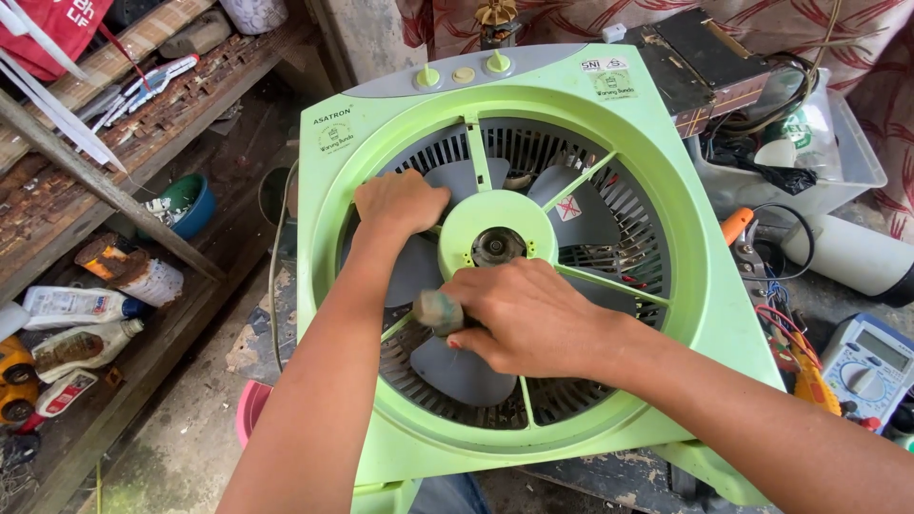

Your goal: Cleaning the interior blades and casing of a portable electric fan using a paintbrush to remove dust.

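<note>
1. The light green box fan (724, 314) lay face-up across the workbench, a square plastic shell with a round opening, thin spokes and a ribbed grey grille behind them.
2. Its grey blades (457, 371) were smooth, rounded plastic paddles, fanned about the round green hub (495, 221) with a dull metal shaft end at its middle.
3. My left hand (400, 202) was closed into a fist at the upper left of the opening, fingers curled tight on a blade or spoke; I could not tell which.
4. My right hand (528, 319) sat just below the hub, fingers wrapped shut around a tool handle (438, 311), a stubby, worn, grey-green grip.
5. The handle's long axis ran left to right, its butt pointing left; the hub lay just above my right knuckles, nearer that hand than the left.
6. A multimeter (871, 366) rested at the right edge.
</note>
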